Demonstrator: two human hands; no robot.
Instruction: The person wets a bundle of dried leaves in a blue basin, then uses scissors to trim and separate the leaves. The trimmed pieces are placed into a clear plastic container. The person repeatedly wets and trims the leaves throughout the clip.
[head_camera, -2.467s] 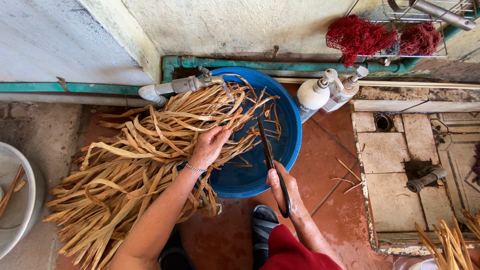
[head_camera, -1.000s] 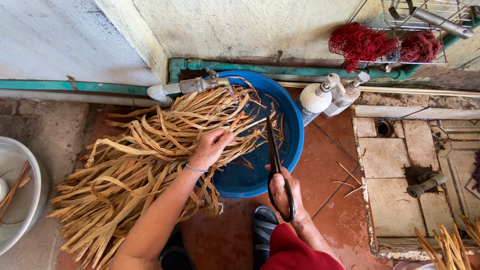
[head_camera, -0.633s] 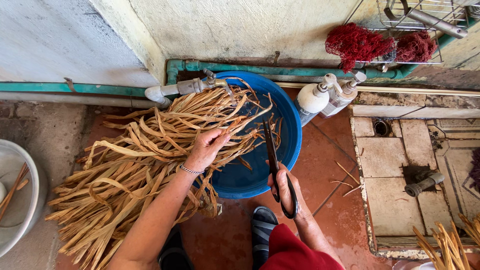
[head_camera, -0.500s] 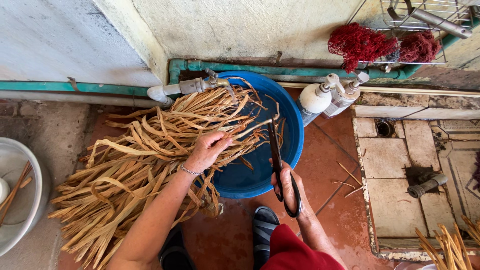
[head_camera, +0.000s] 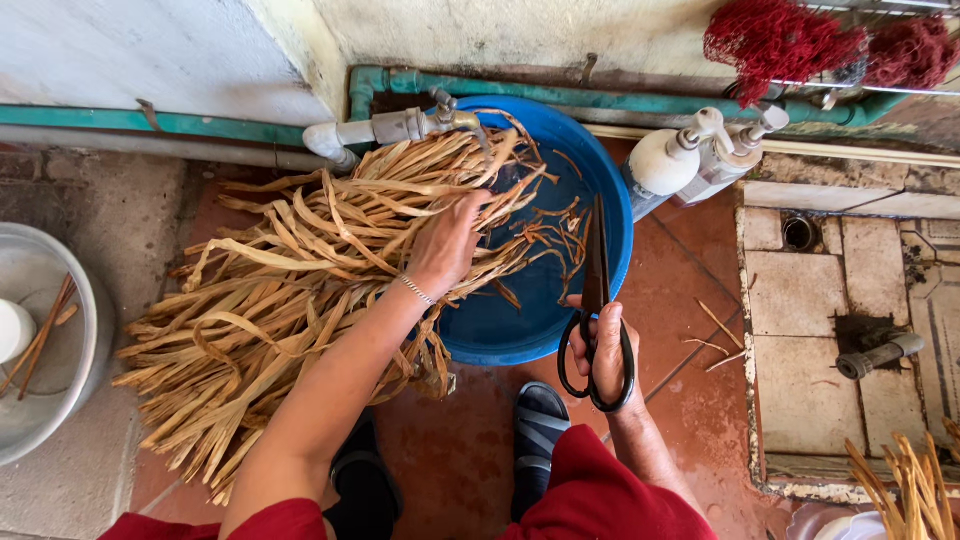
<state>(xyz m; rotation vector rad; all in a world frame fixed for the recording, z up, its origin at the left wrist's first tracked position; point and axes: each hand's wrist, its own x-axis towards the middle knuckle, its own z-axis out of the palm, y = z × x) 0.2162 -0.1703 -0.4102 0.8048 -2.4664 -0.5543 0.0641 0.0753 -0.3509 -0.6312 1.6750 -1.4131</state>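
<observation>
A big bundle of dried tan leaf strips (head_camera: 290, 290) lies across the floor with its tips over a blue basin (head_camera: 590, 180) of water. My left hand (head_camera: 447, 245) presses down on the strips near the basin's rim, a thin bracelet on the wrist. My right hand (head_camera: 600, 345) grips the black handles of long scissors (head_camera: 597, 270), blades closed and pointing away over the basin. Loose cut bits float in the water.
A metal tap on a white pipe (head_camera: 390, 128) overhangs the basin. Two white pump bottles (head_camera: 690, 160) stand to its right. A metal bowl (head_camera: 55, 400) holding sticks is at the left. Red net scrubbers (head_camera: 790, 40) hang on the wall. More strips (head_camera: 905, 480) lie at lower right.
The scissors have swung from a slant to nearly upright and drifted slightly right. My left hand has shifted a little along the strips toward the basin.
</observation>
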